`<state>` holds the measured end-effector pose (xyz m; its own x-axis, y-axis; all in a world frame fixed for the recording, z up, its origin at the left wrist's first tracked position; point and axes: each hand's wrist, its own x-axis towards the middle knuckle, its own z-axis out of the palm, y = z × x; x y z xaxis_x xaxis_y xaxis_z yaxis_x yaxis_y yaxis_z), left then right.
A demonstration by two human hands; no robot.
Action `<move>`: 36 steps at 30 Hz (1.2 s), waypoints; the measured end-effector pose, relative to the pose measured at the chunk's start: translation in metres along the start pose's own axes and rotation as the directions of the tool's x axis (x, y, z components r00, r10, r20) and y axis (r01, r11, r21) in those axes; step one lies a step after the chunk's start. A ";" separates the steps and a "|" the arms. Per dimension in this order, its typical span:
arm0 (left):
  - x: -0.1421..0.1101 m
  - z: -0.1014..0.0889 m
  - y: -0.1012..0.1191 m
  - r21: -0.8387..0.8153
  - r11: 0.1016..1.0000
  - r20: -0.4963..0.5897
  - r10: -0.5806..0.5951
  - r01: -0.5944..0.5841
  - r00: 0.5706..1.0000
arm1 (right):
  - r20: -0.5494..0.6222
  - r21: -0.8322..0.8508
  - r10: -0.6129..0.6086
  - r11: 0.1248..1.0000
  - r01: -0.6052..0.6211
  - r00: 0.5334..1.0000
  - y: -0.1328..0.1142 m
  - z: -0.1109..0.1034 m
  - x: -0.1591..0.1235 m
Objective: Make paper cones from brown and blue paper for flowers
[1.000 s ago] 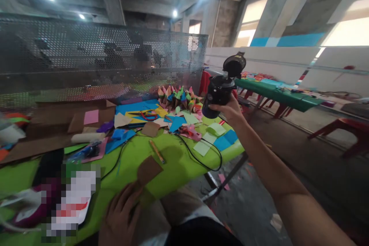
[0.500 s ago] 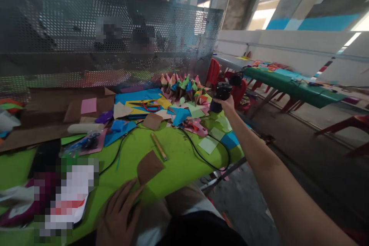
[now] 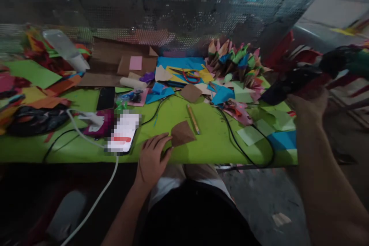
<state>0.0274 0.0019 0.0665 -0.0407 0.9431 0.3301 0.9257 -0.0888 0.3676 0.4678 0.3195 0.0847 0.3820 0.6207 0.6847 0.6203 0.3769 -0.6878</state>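
My left hand (image 3: 152, 157) rests at the table's near edge with its fingers stretched out. Its fingertips touch or lie beside a small brown piece of paper (image 3: 183, 133). A yellow pencil (image 3: 193, 119) lies just beyond that paper. At the right, my right hand (image 3: 313, 102) is stretched out and closed around a bulky dark object (image 3: 288, 84). Blur and low light hide what kind of object it is, and most of the fingers. Green paper pieces (image 3: 255, 132) lie on the table below that hand.
The green-covered table (image 3: 161, 119) holds a lit phone (image 3: 122, 134), a purple device (image 3: 99, 123) with cables, red-handled scissors (image 3: 191, 77), paper cones (image 3: 233, 57) and a brown board (image 3: 115, 61). A black cable (image 3: 230, 130) loops near the right end. Behind stands a perforated metal screen (image 3: 173, 11).
The view has swung left and down, showing more of the table's left side. My right hand still grips the dark object, now at the right of the view. My left hand stays by the brown paper.
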 end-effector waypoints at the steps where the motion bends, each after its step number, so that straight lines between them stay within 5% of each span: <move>1: 0.007 -0.001 0.002 0.007 1.000 0.010 -0.022 0.022 1.000 | -0.016 0.017 0.046 0.999 -0.046 0.999 -0.010 -0.006 -0.007; 4: 0.031 -0.002 0.009 0.086 0.992 0.067 -0.100 0.095 0.993 | 0.121 0.115 0.128 0.983 -0.142 0.984 -0.061 -0.021 -0.040; 7: 0.053 0.001 0.017 0.181 0.975 0.158 -0.155 0.126 0.975 | 0.502 0.117 -0.087 0.993 0.032 0.860 -0.129 -0.026 -0.083; 10: 0.067 0.003 0.022 0.228 0.967 0.227 -0.165 0.113 0.960 | 0.727 0.284 -0.364 0.931 0.228 0.582 -0.182 -0.017 -0.125; 13: 0.071 0.004 0.024 0.241 0.965 0.248 -0.165 0.104 0.955 | 0.812 0.429 -0.518 0.842 0.327 0.268 -0.202 0.001 -0.159; 16: 0.072 0.003 0.025 0.233 0.967 0.286 -0.165 0.099 0.944 | 0.852 0.425 -0.514 0.792 0.438 0.102 -0.200 0.018 -0.181; 18: 0.072 0.002 0.025 0.218 0.971 0.307 -0.163 0.097 0.938 | 0.875 0.370 -0.476 0.777 0.510 0.090 -0.192 0.025 -0.187; 22: 0.076 -0.001 0.026 0.207 0.974 0.299 -0.154 0.094 0.942 | 0.874 0.256 -0.448 0.752 0.608 0.187 -0.176 0.029 -0.186; 25: 0.081 -0.003 0.028 0.211 0.973 0.329 -0.162 0.095 0.930 | 0.857 0.243 -0.469 0.732 0.636 0.213 -0.168 0.029 -0.184; 36: 0.084 -0.001 0.029 0.191 0.980 0.376 -0.124 0.054 0.918 | 0.870 0.263 -0.474 0.675 0.689 0.132 -0.165 0.032 -0.189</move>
<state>0.0500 0.0786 0.1061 -0.0110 0.9975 -0.0700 0.9769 0.0257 0.2121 0.2713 0.1621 0.0605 -0.8400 0.5016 0.2071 0.5016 0.8633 -0.0565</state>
